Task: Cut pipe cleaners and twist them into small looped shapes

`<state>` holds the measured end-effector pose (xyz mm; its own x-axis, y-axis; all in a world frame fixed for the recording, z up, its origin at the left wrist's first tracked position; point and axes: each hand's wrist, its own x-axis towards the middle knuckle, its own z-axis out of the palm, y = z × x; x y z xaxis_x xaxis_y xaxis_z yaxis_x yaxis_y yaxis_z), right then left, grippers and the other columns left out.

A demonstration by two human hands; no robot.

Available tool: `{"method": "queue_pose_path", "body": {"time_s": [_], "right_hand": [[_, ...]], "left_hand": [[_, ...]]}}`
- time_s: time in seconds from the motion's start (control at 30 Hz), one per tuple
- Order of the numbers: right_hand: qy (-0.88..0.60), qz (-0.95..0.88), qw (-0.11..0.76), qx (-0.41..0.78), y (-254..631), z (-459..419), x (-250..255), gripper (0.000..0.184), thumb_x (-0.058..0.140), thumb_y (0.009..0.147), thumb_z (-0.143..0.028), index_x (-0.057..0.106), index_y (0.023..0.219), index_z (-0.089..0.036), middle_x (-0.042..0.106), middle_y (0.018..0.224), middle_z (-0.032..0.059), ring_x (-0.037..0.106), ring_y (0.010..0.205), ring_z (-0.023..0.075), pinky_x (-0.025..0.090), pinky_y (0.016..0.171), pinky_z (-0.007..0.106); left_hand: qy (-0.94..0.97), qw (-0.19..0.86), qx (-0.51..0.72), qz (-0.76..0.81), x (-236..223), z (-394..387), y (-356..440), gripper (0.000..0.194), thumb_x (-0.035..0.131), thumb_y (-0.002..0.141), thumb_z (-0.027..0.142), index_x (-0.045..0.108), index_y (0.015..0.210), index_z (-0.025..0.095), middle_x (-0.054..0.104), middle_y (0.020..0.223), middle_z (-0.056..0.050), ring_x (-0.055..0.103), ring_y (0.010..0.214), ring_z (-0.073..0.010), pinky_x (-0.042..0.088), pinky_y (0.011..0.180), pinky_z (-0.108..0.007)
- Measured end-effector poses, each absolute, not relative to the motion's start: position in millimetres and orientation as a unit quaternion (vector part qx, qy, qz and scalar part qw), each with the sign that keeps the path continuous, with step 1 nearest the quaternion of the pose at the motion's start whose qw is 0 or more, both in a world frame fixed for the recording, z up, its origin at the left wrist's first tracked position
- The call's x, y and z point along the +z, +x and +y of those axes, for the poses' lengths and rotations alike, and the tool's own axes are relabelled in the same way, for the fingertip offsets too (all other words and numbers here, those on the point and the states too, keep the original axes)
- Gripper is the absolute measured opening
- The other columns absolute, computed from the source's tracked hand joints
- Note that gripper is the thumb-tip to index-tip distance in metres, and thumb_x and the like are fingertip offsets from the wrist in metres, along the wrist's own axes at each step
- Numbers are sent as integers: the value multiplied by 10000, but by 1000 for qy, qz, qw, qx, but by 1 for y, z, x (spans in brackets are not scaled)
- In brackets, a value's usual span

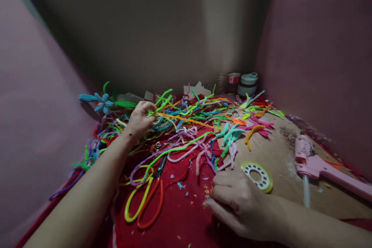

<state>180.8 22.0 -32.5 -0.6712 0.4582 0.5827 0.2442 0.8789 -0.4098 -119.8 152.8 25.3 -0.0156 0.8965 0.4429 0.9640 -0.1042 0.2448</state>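
My left hand (pixel 142 117) is closed on green and orange pipe cleaners (pixel 167 100) at the edge of a big tangled pile. Low over the red cloth (pixel 177 228), my right hand (pixel 235 203) has its fingers curled in, and whatever they may hold is hidden. Just behind it lies a roll of clear yellowish tape (pixel 257 177). A pair of scissors (pixel 148 197) with one yellow and one orange-red handle rests between my arms, its blades partly under purple and green stems. Short teal pipe cleaners (pixel 231 135) spread past my right hand.
A pink glue gun (pixel 309 161) with a clear stick lies on the brown board (pixel 279 197) at right. A blue pipe-cleaner flower (pixel 103 103) stands at far left. A lidded jar (pixel 247 84) and a red-labelled container (pixel 233 79) stand at the back wall. Coloured scraps dot the cloth.
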Motion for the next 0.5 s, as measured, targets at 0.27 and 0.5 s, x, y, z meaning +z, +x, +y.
{"method": "queue_pose_path", "body": {"time_s": [0.27,0.5], "right_hand": [[-189,-903,352,156,181,19,-32,292,482,858,-173,505,568,-153,524,540,26,417,526,112,257,496,274],[-192,-905,338,173,181,22,-31,296,449,868,-134,509,578,-134,512,536,28,424,532,106,264,511,265]], "left_hand": [[-766,110,-14,-633,8,133,-95,604,615,705,372,484,1253,152,471,1293,-187,445,1175,-329,370,947,-427],[-720,51,4,-692,19,182,-118,230,524,743,327,690,752,168,664,696,-56,593,701,-187,388,617,-242]]}}
